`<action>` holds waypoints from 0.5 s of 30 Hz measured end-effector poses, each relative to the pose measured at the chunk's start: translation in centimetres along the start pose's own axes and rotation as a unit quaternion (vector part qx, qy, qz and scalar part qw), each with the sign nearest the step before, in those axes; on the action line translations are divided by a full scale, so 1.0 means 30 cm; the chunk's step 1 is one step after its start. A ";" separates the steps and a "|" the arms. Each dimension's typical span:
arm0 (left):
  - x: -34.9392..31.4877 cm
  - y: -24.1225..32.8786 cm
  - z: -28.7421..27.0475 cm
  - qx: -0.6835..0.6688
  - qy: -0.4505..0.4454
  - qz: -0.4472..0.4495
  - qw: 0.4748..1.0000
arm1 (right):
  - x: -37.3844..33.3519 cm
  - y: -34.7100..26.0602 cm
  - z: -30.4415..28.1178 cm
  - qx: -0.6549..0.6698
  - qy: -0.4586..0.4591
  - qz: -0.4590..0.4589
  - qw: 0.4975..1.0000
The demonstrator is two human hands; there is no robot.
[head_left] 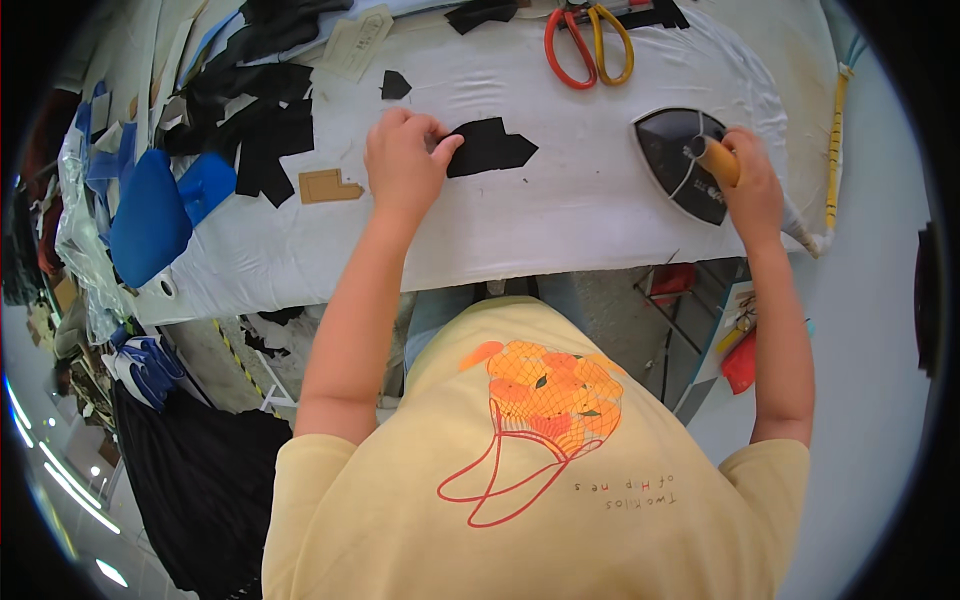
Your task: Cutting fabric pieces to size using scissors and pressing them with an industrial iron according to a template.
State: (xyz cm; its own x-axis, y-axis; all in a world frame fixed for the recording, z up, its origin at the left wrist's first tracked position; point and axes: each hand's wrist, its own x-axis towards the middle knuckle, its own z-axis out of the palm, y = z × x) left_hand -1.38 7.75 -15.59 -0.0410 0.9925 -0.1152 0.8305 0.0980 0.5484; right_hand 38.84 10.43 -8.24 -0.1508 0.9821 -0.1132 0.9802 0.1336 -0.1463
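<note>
My left hand [405, 160] is over the left end of a small black fabric piece [492, 147] with a pointed right end. Its fingers are curled and the thumb lies at the cloth's edge, pinching it. The piece lies flat on the white cloth-covered table [560, 225]. At the right, my right hand [752, 188] is wrapped round the wooden handle of a clothes iron [680, 160], which rests on the table. Left of my left hand lies a brown cardboard template [328, 187]. A smaller black fabric piece [396, 85] lies beyond it.
Scissors [590, 45] with red and yellow handles lie at the far side. Black fabric scraps [270, 130] and a blue object [150, 220] crowd the left. A paper pattern [358, 42] lies at the back. A yellow-striped cord [836, 150] runs along the right edge.
</note>
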 end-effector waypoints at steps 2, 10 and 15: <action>-0.014 -0.001 0.005 -0.012 0.019 0.063 0.998 | 0.004 -0.040 -0.002 -0.057 0.136 -0.079 0.986; -0.190 0.133 -0.078 -0.057 0.007 0.299 0.952 | -0.068 -0.506 0.210 0.338 -0.008 -0.154 0.928; -0.128 0.089 -0.067 -0.266 -0.018 -0.051 0.963 | -0.023 -0.593 0.251 0.570 -0.216 0.109 0.785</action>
State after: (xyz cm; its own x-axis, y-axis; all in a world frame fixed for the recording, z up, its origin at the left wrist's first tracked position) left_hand -0.11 4.35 -12.02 -0.0801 0.9737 -0.2133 0.4210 0.2270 0.8782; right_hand 20.55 6.39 -12.96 -0.2658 0.7951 -0.5452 0.2749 -0.4795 -0.8334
